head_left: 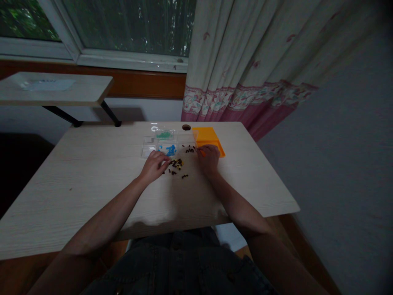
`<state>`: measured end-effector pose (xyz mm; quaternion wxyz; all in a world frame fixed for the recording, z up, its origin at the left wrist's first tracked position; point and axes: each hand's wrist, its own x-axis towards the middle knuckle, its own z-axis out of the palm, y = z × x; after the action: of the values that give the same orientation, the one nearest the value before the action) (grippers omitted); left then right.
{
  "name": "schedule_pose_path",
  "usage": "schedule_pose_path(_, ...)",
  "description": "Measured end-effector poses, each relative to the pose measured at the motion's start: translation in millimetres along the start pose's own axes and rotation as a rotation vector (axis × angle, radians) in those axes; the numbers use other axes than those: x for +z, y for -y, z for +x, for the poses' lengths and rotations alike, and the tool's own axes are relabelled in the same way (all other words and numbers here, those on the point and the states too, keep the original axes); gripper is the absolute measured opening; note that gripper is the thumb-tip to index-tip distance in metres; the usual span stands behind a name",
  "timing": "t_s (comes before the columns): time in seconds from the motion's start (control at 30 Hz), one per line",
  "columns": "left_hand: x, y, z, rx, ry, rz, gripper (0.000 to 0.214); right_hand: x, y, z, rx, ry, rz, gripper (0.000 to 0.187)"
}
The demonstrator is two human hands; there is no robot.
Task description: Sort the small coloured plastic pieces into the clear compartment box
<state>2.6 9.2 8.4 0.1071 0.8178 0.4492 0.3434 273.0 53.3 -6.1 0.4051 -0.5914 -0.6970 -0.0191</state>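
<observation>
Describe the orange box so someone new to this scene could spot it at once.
Find the pale table in front of the curtain and look toward its far edge. There, partly covered by the right hand, sits the orange box. Its solid, bright colour sets it apart from the clear containers to its left, which hold green pieces and blue pieces.

This looks like a room in a home. A long curtain (227,53) with flowers and a pink bottom hangs by a big window (132,28), and green leaves (26,18) show outside. There is a pale desk (92,172) with a little raised shelf (87,88) at one side, and a plain grey wall (346,139) at the other.
</observation>
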Motion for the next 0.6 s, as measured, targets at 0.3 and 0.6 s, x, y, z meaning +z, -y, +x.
schedule_pose_path(0.3,1.4,1.8,0.0,0.017,-0.011,-0.004,0.023,0.0,3.5,-1.2,-0.013,0.083,-0.034,0.027)
schedule_pose_path(0.6,5.7,5.5,-1.3,0.058,-0.036,-0.002,0.019,0.7,2.9,-2.5,-0.045,0.088,-0.001,0.027)
